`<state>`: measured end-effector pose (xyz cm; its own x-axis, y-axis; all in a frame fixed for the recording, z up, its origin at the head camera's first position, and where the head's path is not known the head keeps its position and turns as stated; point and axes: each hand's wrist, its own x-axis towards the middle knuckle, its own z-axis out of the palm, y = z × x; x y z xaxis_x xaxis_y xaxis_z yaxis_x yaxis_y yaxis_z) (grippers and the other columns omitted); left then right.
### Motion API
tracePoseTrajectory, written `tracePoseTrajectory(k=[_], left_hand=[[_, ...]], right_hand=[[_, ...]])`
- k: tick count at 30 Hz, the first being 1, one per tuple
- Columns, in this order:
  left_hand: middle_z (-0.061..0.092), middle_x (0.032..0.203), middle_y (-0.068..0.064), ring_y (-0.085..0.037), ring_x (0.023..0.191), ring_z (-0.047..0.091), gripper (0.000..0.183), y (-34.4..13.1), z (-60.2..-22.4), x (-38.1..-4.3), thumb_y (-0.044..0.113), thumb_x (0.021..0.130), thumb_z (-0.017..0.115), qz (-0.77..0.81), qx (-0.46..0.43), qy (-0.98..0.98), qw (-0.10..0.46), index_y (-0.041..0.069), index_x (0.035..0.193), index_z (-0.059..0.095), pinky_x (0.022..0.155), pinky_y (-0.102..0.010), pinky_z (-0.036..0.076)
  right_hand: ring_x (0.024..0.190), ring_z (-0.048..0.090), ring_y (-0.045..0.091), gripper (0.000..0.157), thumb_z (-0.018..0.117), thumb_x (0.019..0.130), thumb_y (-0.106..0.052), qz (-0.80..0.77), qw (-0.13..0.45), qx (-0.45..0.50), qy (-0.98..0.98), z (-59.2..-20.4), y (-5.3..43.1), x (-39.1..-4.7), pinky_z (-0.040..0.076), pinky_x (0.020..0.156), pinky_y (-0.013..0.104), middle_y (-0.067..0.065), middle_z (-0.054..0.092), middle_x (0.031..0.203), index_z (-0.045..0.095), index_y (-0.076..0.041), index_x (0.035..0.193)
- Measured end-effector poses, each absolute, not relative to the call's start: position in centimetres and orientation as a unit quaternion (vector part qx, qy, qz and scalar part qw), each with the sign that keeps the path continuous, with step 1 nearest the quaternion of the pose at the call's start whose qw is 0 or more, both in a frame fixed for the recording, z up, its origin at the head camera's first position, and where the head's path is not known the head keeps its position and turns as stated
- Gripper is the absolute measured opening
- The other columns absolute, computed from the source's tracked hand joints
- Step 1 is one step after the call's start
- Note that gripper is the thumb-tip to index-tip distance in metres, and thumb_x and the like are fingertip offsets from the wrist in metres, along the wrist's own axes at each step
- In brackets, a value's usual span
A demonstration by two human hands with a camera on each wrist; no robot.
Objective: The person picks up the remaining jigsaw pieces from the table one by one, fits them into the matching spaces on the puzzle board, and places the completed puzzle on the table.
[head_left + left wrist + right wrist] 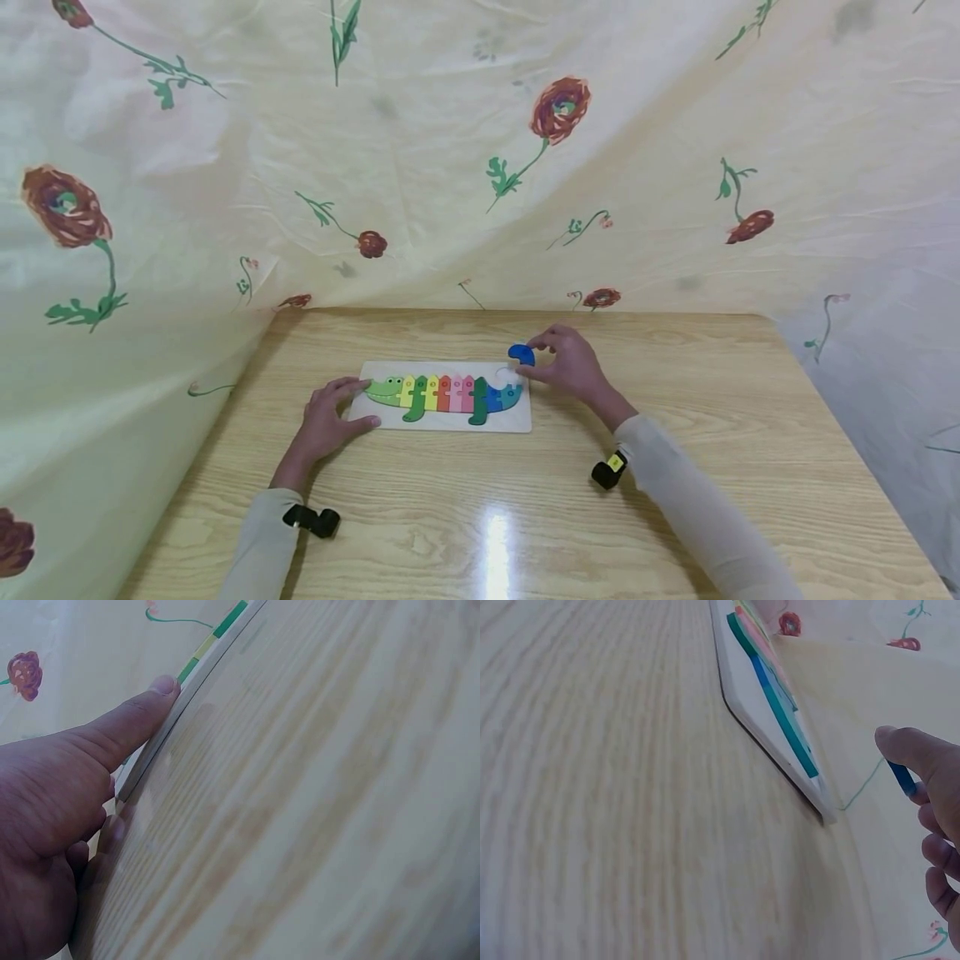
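Note:
A white puzzle board (450, 424) lies on the table, bearing a crocodile made of coloured pieces from a green head (386, 390) to a teal piece (511, 396) at the right. My right hand (573, 364) pinches a blue curved tail piece (521, 354) between thumb and fingers, over the board's upper right corner. In the right wrist view that blue piece (901, 778) shows edge-on, apart from the board. The left hand (327, 423) rests at the board's left end, thumb on its lower edge and fingers by the crocodile's head. Its thumb (142, 712) lies extended along the board's edge in the left wrist view.
The board sits on a wooden table (420, 517) towards its far side. A flowered cloth (435, 167) hangs behind the table and down its left side. Each wrist wears a small black camera, one on the left (313, 520) and one on the right (609, 471).

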<state>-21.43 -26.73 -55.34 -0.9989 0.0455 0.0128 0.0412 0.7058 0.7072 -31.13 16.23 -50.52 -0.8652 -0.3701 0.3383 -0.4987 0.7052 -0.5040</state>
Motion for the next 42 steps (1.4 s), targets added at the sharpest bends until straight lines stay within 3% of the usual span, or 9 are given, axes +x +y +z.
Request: tracePoseTrajectory(k=[15,42], left_hand=[[0.041,0.157,-0.018,-0.046,0.144,0.028,0.076,-26.8,-55.2,-21.4,0.042,0.082,0.086,0.385,0.025,0.923,0.004,0.017,0.147,0.057,0.113,-0.067,0.017],[0.041,0.157,-0.018,-0.045,0.144,0.028,0.076,-26.7,-55.0,-21.3,0.041,0.081,0.086,0.384,0.024,0.923,0.006,0.017,0.147,0.056,0.113,-0.066,0.017]], right_hand=[[0.092,0.061,0.022,0.049,0.091,0.076,-0.042,0.306,0.071,0.227,-0.922,-51.4,14.9,-30.3,0.054,0.076,0.037,0.003,0.067,0.099,0.079,-0.008,0.109],[0.084,0.054,0.019,0.048,0.092,0.076,-0.038,0.308,0.060,0.235,-0.920,-53.1,14.6,-30.1,0.049,0.074,0.033,0.002,0.066,0.096,0.078,-0.007,0.109]])
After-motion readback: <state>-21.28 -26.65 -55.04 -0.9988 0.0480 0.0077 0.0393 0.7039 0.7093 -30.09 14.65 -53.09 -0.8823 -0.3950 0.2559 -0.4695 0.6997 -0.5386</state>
